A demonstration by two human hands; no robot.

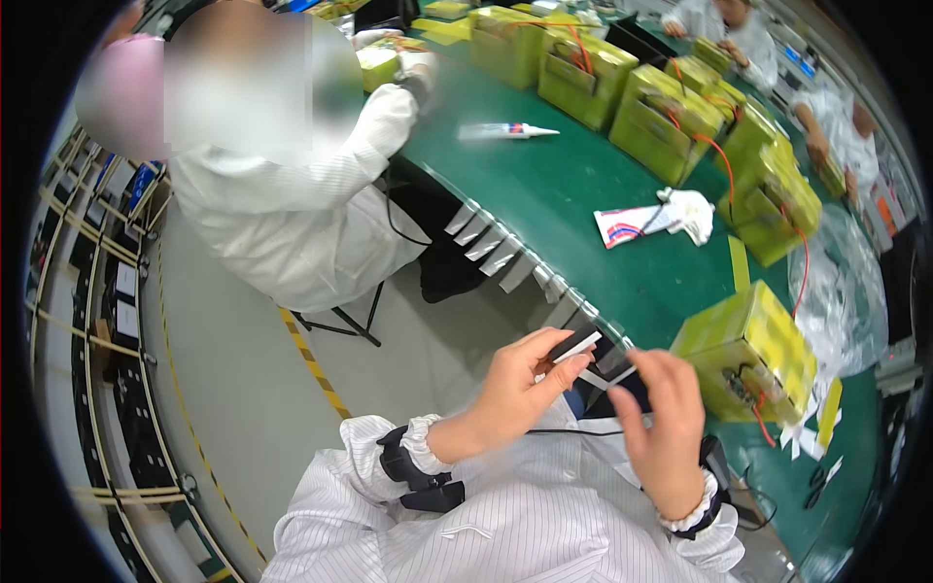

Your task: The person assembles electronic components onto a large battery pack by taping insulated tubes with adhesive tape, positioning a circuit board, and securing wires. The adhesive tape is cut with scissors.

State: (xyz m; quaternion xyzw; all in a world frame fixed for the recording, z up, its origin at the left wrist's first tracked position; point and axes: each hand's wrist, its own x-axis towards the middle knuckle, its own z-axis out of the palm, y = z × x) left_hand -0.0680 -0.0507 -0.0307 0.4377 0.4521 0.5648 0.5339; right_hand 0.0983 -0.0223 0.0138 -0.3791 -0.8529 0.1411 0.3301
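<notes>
My left hand (520, 389) pinches a short black strip (573, 344) with a white face between thumb and fingers, above the table's near edge. Close beside it, a second black piece with a white edge (610, 373) meets the fingertips of my right hand (666, 423). Those right fingers are curved and slightly blurred, with the thumb below the piece. Whether the two black pieces join is hidden. To the right of my hands stands a yellow-green wrapped block (743, 355) with a red wire.
On the green table (544, 185) lie a white tube (637, 223) with crumpled tissue, a pointed white tube (505, 131) and scissors (818, 486). Several wrapped blocks (666, 121) line the far side. Clear plastic (841, 282) sits at right. A co-worker (282, 214) sits at left.
</notes>
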